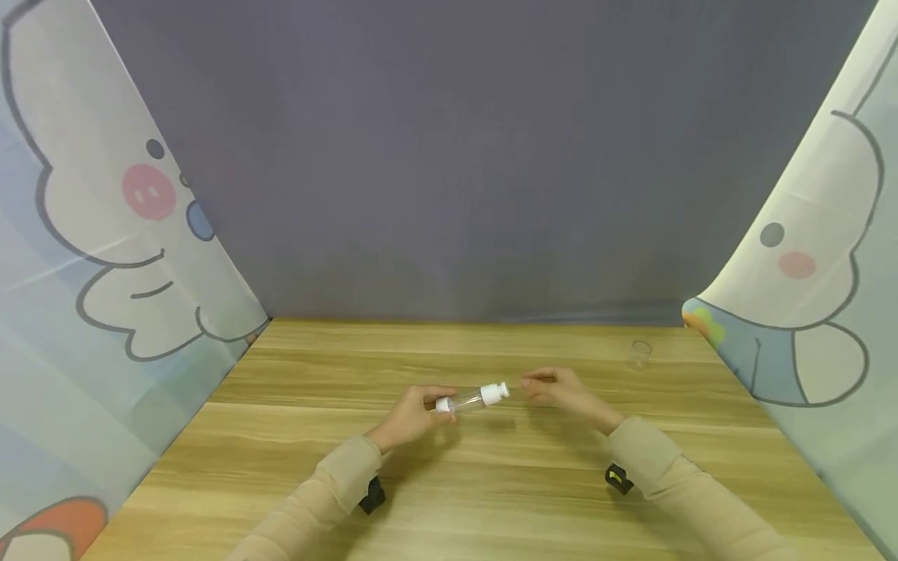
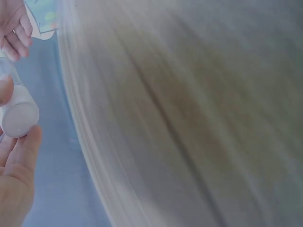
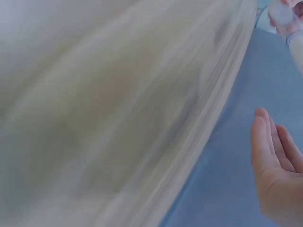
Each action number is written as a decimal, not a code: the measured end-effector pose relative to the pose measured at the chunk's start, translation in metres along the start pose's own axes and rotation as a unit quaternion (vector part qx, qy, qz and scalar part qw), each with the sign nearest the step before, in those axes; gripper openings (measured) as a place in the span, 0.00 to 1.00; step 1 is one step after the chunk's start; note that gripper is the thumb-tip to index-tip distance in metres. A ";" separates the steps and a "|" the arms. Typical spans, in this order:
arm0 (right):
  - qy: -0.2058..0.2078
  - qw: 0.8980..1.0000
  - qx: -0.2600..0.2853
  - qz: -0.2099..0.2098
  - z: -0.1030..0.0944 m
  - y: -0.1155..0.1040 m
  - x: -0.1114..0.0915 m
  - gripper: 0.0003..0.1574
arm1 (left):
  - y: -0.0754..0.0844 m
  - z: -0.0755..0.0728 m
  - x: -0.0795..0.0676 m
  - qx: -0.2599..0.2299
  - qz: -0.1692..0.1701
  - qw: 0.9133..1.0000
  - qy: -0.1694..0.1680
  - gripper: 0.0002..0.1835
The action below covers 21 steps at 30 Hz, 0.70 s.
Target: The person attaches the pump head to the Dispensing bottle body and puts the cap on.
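Observation:
A small clear pump bottle point(image 1: 468, 401) with a white pump head and white base lies tilted in the air above the table. My left hand point(image 1: 410, 417) pinches it by the base between thumb and fingers. In the left wrist view the round white base point(image 2: 20, 113) faces the camera. To the right, just apart from the pump head, is my right hand point(image 1: 564, 393). Its fingers point(image 3: 261, 139) are fairly straight and hold nothing in the right wrist view, where the blurred bottle point(image 3: 282, 13) shows at the top right corner.
A small transparent cup or cap point(image 1: 640, 355) stands at the back right of the wooden table point(image 1: 491, 499). Behind the table hangs a grey curtain point(image 1: 456, 171). Printed cartoon cloths point(image 1: 105, 312) flank both sides. Black wrist devices point(image 1: 372, 495) hang under the sleeves.

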State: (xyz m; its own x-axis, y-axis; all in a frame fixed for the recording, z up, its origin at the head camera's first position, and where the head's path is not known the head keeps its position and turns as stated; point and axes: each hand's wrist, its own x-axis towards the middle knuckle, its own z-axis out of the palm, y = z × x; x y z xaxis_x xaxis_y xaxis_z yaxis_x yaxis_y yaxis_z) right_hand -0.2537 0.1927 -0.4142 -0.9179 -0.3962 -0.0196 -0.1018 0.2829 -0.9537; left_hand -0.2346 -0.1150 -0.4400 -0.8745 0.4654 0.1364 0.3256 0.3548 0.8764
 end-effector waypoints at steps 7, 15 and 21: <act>0.101 0.979 -0.170 -0.046 -0.032 0.002 -0.003 0.22 | -0.003 -0.005 -0.004 -0.001 -0.021 1.000 0.017 0.23; 0.180 0.957 -0.210 -0.085 -0.073 0.013 -0.003 0.24 | -0.002 -0.009 -0.004 -0.001 -0.022 1.000 0.015 0.24; 0.196 0.945 -0.252 -0.066 -0.106 0.020 -0.004 0.26 | -0.005 -0.009 -0.003 -0.008 -0.014 1.000 0.021 0.23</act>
State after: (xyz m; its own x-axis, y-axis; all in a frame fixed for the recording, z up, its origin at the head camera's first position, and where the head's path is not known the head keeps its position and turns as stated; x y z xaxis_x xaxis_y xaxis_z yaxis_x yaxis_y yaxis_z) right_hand -0.2925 0.2925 -0.4013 -0.9459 -0.1317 0.2965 -0.3050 0.6726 -0.6742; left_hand -0.2365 -0.1258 -0.4405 -0.8981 0.4200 0.1307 0.2948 0.3540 0.8876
